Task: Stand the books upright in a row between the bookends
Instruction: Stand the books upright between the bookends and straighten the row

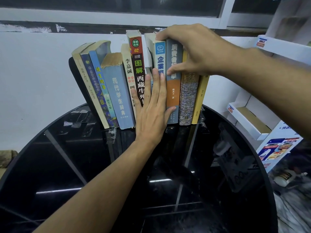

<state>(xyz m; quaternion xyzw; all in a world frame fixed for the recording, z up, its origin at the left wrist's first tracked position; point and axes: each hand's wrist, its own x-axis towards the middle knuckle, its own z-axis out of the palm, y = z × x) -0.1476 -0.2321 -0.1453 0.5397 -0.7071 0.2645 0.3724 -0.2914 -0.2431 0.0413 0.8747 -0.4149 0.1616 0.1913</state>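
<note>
The right hand (pixel 190 51) gripped the tops of the blue-spined book (pixel 159 59) and its grey neighbour; below it, the left hand (pixel 151 108) pressed flat, fingers together, against the spines. Stiff, fairly heavy volumes, best held across spine tops.

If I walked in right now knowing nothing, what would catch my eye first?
A row of books standing at the back of a glossy black round table, the ones on the left leaning against a black bookend. Then the two bare hands: the left hand pressed flat against the spines mid-row, the right hand gripping the tops of the books further right.
</note>
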